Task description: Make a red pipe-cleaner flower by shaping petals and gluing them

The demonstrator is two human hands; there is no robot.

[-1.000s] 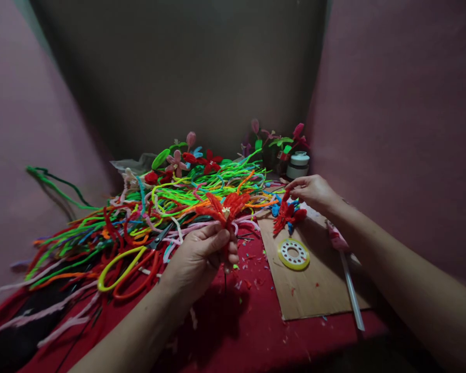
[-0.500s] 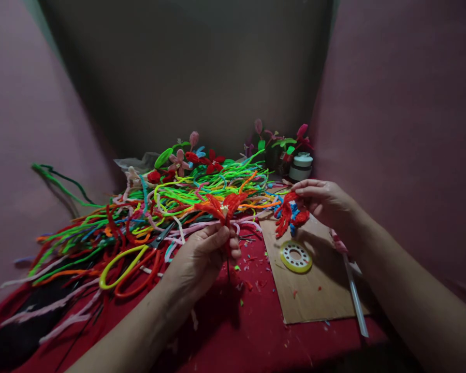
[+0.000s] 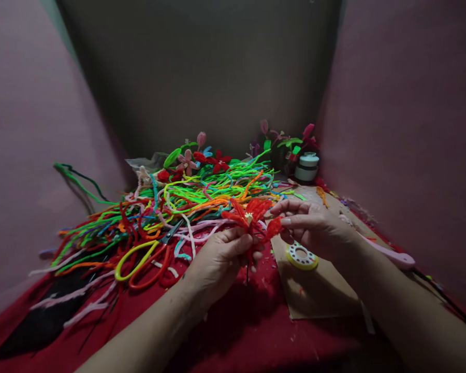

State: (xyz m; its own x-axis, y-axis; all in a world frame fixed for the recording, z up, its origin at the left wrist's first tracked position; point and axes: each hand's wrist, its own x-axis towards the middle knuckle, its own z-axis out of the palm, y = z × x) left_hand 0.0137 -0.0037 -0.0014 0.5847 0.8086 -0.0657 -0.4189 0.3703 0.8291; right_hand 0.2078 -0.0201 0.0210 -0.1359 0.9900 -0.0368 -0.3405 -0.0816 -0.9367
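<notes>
My left hand (image 3: 235, 251) is closed round the stem of a red pipe-cleaner flower (image 3: 249, 213) with pale yellow stamens, held upright above the table. Its dark stem end shows below my fingers. To its right, my right hand (image 3: 305, 225) pinches a red fuzzy petal (image 3: 274, 228) between thumb and fingertips, close against the flower. Whether that petal is joined to the flower, I cannot tell. A yellow-rimmed tape roll (image 3: 302, 256) lies under my right hand on a sheet of cardboard (image 3: 314, 298).
A heap of coloured pipe cleaners (image 3: 202, 194) spreads over the red cloth (image 3: 233, 326). Scissors (image 3: 143, 261) with yellow and orange handles lie on its near edge. Finished flowers (image 3: 219, 161) and a white-lidded jar (image 3: 307, 167) stand behind. A pink-handled tool (image 3: 392, 256) lies at right.
My right hand has moved left from over the cardboard to the flower, with a red petal in it. The blue pieces that hung by it are out of sight. The view has shifted slightly.
</notes>
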